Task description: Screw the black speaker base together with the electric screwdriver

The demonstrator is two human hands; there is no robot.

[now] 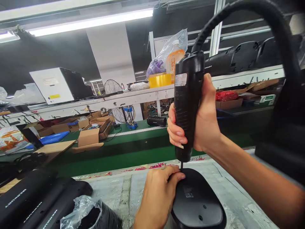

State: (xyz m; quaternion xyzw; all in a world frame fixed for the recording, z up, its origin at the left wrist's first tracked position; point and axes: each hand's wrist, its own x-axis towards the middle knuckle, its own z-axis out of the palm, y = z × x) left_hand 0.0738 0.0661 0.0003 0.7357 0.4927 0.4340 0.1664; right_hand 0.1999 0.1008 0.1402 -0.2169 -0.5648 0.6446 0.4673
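My right hand [202, 117] is wrapped round a black electric screwdriver [187, 105], held upright with its thick cable looping from the top. Its thin bit [181, 165] points down at the far edge of a rounded black plastic part [195, 197]. This part has screw holes in its flat face and a small printed mark. My left hand [158, 194] lies at the part's far left edge, thumb and forefinger pinched together beside the bit's tip. Whatever sits between those fingertips is hidden.
Black labelled housings [30, 203] and a plastic-wrapped piece [95, 213] lie at the lower left. Beyond the worktop runs a green conveyor belt [143, 140], with open cardboard boxes [95, 130] behind. On the shelf stand yellow tape [160, 80] and an orange bottle [175, 60].
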